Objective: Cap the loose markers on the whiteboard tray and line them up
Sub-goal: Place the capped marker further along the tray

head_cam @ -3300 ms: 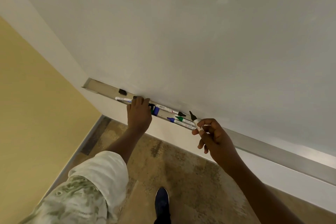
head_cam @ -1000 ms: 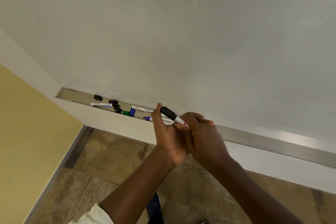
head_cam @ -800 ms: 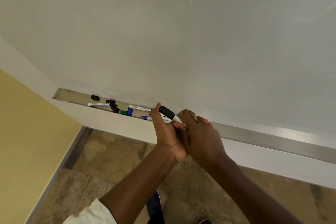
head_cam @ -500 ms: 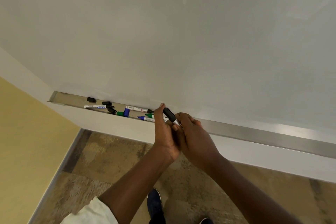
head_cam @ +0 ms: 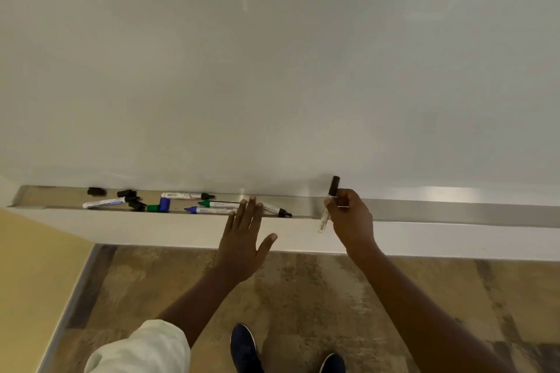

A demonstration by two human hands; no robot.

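My right hand (head_cam: 350, 218) grips a capped black marker (head_cam: 329, 204), held nearly upright over the metal whiteboard tray (head_cam: 424, 215). My left hand (head_cam: 244, 239) is open with fingers spread, its fingertips at the tray's front edge over several uncapped markers. A green marker (head_cam: 218, 204), a blue marker (head_cam: 209, 210) and a black-tipped marker (head_cam: 277, 209) lie there. Further left lie another black-tipped marker (head_cam: 185, 195) and a white marker (head_cam: 103, 202). Loose caps rest among them: black ones (head_cam: 96, 191), a blue one (head_cam: 164, 204) and a green one (head_cam: 153, 208).
The whiteboard (head_cam: 272, 70) fills the upper view. A yellow wall (head_cam: 27, 281) stands at the left. Below are the patterned floor (head_cam: 303, 297) and my dark shoes (head_cam: 244, 345). The tray's right stretch holds nothing.
My hands have come apart. The right hand carried the capped black marker to the right, and the left hand let go and spread open at the tray. The view shifted rightward.
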